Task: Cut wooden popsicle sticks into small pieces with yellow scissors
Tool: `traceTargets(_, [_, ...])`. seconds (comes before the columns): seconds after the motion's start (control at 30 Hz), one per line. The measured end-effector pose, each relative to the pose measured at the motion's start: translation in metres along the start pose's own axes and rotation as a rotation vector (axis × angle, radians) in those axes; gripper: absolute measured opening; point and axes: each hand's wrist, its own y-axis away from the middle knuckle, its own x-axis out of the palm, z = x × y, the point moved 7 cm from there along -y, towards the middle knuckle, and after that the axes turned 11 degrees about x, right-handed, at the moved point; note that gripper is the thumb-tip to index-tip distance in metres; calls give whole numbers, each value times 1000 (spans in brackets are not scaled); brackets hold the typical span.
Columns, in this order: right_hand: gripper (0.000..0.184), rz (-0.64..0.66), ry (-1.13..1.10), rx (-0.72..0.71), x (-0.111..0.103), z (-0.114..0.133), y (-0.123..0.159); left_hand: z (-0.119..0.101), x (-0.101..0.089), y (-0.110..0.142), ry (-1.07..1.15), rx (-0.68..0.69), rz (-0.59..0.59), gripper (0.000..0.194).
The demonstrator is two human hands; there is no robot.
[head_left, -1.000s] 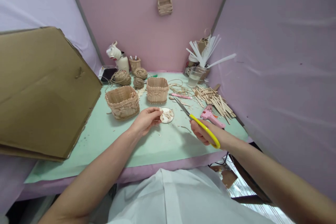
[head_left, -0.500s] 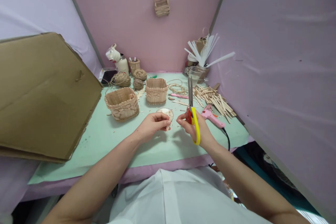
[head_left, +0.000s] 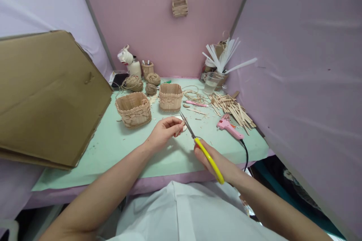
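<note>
My left hand (head_left: 163, 132) pinches a small round disc (head_left: 183, 123) covered in wood bits, held just above the green table cover (head_left: 113, 147). My right hand (head_left: 215, 160) grips yellow-handled scissors (head_left: 202, 148), whose blades point up and left with their tips close to the disc and my left fingertips. Two baskets made of wooden sticks stand just behind: a wider one (head_left: 133, 109) to the left and a squarer one (head_left: 170, 96) in the middle.
A pink glue gun (head_left: 228, 128) with a black cord lies to the right, beside a heap of wooden sticks (head_left: 232, 106). Twine balls (head_left: 134, 82), a cup (head_left: 210, 81) and white strips stand at the back. A large cardboard sheet (head_left: 48, 98) leans on the left.
My right hand drew back toward me and tilted the scissors from upright to slanting left, tips now at the disc. My left hand stayed holding the disc.
</note>
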Motion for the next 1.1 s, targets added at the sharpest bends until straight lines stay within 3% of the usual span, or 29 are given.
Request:
traceTargets(0.4, [33,24,-34,-3,6,1,4,1,7,7,-135,-78,55,19])
traceTargets(1.1, [32,13,5,8,7,-3,5,5,13,9,-74,-128,96,20])
